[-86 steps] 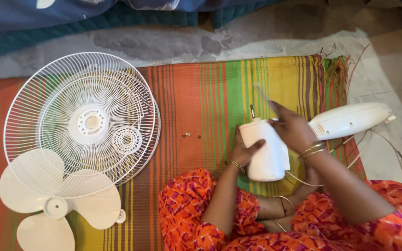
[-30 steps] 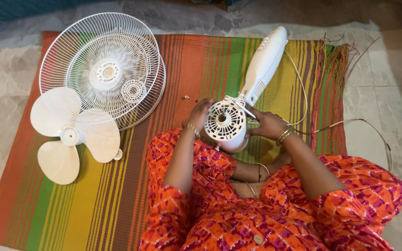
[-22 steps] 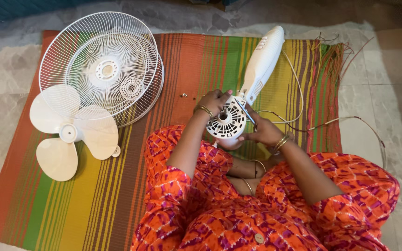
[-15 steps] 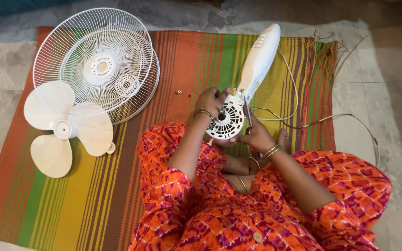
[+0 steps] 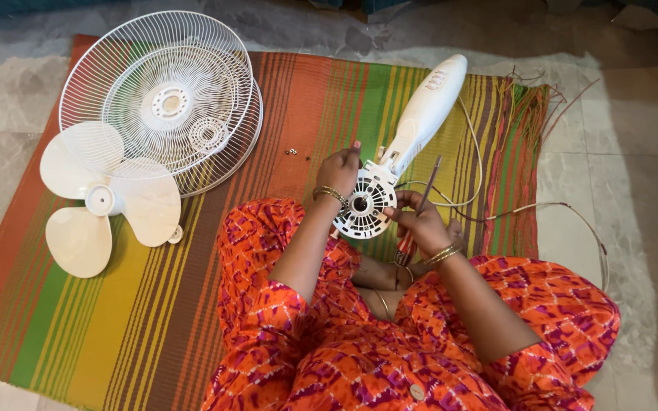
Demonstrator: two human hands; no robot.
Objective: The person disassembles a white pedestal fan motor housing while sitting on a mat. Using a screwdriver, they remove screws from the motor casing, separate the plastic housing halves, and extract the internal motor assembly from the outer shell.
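Left hand (image 5: 339, 169): my fingers are curled round the upper edge of the round vented motor housing (image 5: 365, 204), steadying it over my lap.

Right hand (image 5: 420, 224): fingers closed on a slim screwdriver (image 5: 427, 181), shaft tilted up beside the housing's right side.

Fan body (image 5: 423, 113): white, reaching away across the striped mat (image 5: 116, 320).

Step in hand, as I judge it: working the housing face; next calls for seating the tip squarely.

Set aside: wire grilles (image 5: 163, 99), blade (image 5: 104, 199), small screws (image 5: 292, 151).
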